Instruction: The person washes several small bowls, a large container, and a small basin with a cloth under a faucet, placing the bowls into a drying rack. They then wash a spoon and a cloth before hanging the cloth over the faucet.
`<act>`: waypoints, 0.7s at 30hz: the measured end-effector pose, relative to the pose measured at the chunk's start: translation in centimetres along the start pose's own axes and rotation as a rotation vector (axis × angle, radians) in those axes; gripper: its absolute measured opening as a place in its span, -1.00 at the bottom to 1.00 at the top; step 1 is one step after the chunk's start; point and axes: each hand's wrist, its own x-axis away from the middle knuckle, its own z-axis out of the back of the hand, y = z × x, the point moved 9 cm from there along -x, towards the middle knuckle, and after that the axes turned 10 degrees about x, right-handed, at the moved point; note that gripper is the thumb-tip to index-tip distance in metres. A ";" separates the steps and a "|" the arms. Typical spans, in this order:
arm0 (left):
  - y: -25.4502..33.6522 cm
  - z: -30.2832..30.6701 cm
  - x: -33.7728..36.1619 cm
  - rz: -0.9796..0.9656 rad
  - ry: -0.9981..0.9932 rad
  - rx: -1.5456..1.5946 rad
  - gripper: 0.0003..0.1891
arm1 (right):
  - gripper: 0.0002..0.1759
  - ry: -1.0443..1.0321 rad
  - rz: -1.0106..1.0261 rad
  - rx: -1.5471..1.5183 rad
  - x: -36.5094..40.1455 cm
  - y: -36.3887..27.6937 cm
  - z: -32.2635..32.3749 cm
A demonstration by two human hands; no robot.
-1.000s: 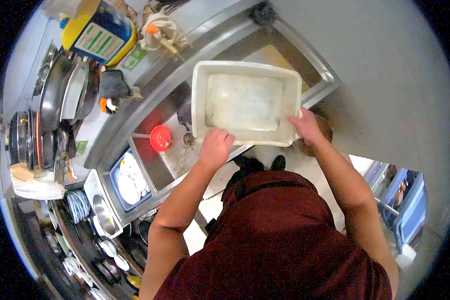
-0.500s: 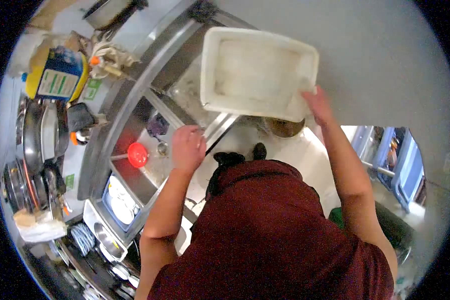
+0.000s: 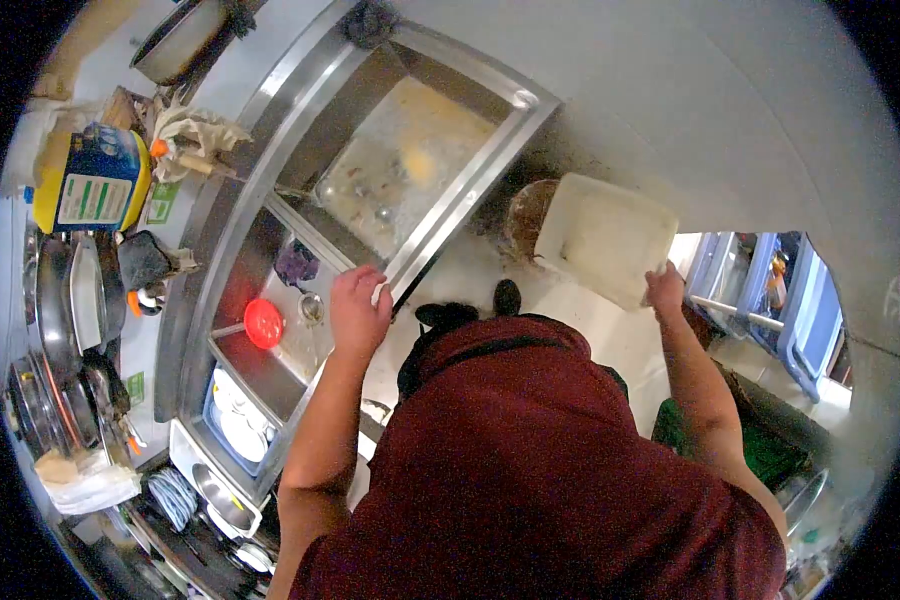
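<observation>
My right hand (image 3: 665, 289) grips the near edge of a white rectangular plastic tub (image 3: 602, 250), held out to the right of the steel sink (image 3: 450, 215) above the floor. Just left of the tub a round brownish container (image 3: 523, 215) stands on the floor. My left hand (image 3: 357, 311) rests on the sink's front rim, closed on a small white thing that I cannot make out. The far basin (image 3: 400, 170) holds murky water with scraps. In the near basin lie a red round lid (image 3: 263, 324) and a dark purple cloth (image 3: 295, 265).
A yellow and blue jug (image 3: 92, 178), a rag and pans (image 3: 75, 295) crowd the counter at left. A blue crate of white dishes (image 3: 232, 425) sits below the sink's near end. Blue racks (image 3: 780, 300) stand at right. White tiled floor lies underfoot.
The tub has swung from over the sink to the right and down, now held by my right hand alone. My left hand let go and dropped to the sink rim.
</observation>
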 end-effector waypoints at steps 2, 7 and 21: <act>-0.1 -0.1 0.2 0.011 -0.013 0.014 -0.85 | -0.52 0.034 0.068 0.163 0.2 -1.1 -2.0; -0.7 0.2 1.7 0.028 -0.034 0.013 -0.84 | -0.46 -0.187 -0.190 0.119 -0.8 -1.0 -7.3; -2.1 1.5 6.0 0.198 -0.043 -0.028 -0.83 | -0.47 -0.232 -0.001 0.102 -2.9 -6.9 -12.6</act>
